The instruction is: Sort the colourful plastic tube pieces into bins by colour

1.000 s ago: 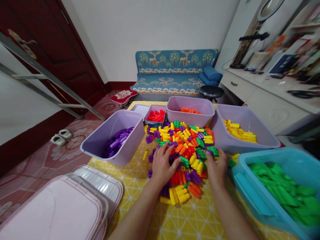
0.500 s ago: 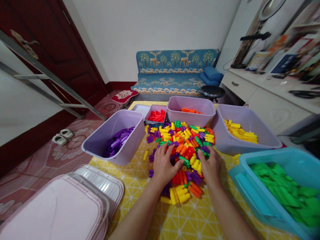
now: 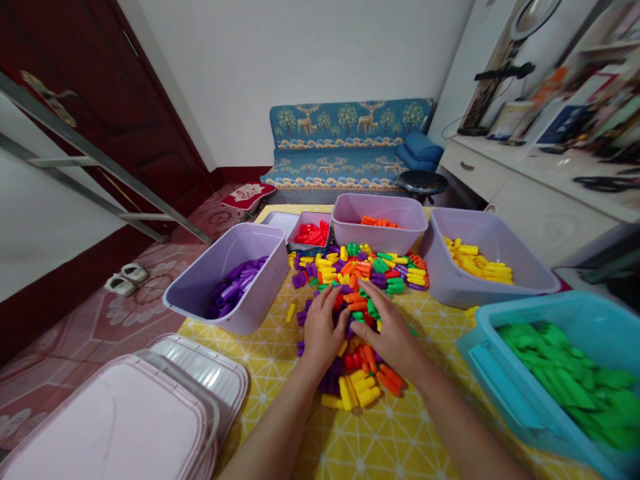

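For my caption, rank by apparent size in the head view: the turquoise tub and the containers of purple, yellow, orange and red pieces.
1. Turquoise tub, nearness probably helping.
2. Container of purple pieces and container of yellow pieces: too alike to rank.
3. Container of orange pieces.
4. Container of red pieces.

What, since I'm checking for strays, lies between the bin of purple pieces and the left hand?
Head view: a lone yellow piece on the tablecloth, then loose purple pieces beside the left hand.
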Demonstrator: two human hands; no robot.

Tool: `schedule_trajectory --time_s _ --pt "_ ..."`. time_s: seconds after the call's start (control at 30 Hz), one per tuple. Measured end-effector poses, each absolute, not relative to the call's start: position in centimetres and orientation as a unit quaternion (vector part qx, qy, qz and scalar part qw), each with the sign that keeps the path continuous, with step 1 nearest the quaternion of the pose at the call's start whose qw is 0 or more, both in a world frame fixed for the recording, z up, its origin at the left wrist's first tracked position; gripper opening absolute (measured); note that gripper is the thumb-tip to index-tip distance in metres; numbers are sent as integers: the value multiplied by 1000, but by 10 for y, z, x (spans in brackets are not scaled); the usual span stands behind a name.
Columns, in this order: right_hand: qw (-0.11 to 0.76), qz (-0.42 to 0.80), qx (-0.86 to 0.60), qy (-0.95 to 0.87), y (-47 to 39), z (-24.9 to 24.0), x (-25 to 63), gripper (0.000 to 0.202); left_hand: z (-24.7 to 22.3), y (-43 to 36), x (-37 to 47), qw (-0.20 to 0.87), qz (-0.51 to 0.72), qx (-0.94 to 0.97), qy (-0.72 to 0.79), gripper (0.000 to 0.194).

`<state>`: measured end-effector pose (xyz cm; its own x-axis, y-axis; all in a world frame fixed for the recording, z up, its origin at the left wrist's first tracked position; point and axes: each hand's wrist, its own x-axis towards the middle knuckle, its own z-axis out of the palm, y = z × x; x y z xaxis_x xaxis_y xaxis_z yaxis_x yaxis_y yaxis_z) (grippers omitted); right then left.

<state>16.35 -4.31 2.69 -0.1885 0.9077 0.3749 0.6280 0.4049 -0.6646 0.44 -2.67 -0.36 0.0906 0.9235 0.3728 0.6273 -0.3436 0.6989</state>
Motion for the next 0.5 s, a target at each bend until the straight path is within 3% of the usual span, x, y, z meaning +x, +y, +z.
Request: schedule_trajectory --time_s 0.13,0.23,0.37,0.43,0.5 --pt "258 98 -441 -854 -95 26 159 78 -6 -20 -2 242 461 683 513 37" --pt "183 76 -371 -907 -122 13 153 71 -5 -15 -9 305 506 623 512 33" --pt "204 18 -391 -897 -113 1 146 34 7 -13 -19 394 531 555 505 35" --pt "228 -22 -443 -867 -93 2 146 20 16 -16 -23 376 522 574 506 35" --pt "244 -49 -480 -841 -69 7 148 19 23 -24 -28 301 489 628 525 34"
